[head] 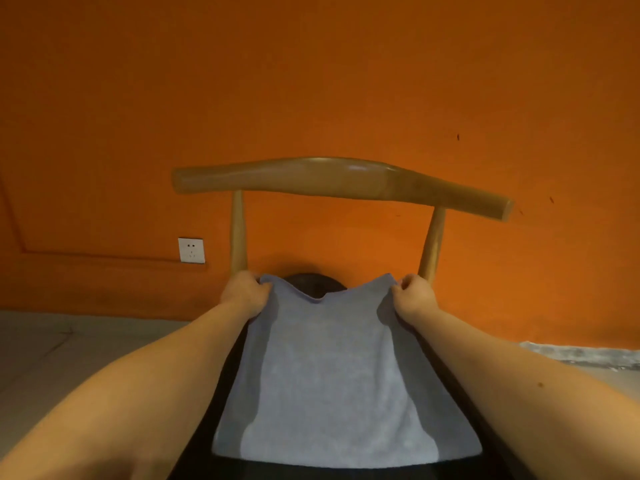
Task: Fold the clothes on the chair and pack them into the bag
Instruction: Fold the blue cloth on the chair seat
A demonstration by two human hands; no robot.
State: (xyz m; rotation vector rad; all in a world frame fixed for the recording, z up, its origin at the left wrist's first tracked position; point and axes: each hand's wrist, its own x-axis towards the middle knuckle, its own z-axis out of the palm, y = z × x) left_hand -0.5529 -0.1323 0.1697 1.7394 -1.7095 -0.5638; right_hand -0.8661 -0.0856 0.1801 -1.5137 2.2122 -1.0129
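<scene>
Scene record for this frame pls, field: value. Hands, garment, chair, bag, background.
garment: grey-blue cloth, spread over the seat, far edge sagging in the middle
left hand: left hand pinches the far left corner
right hand: right hand pinches the far right corner
chair: wooden backrest, dark seat showing beyond the cloth
bag: not in view
fold state: cloth lies in a single flat panel, no fold visible
background: orange wall, wall socket left of the chair
</scene>
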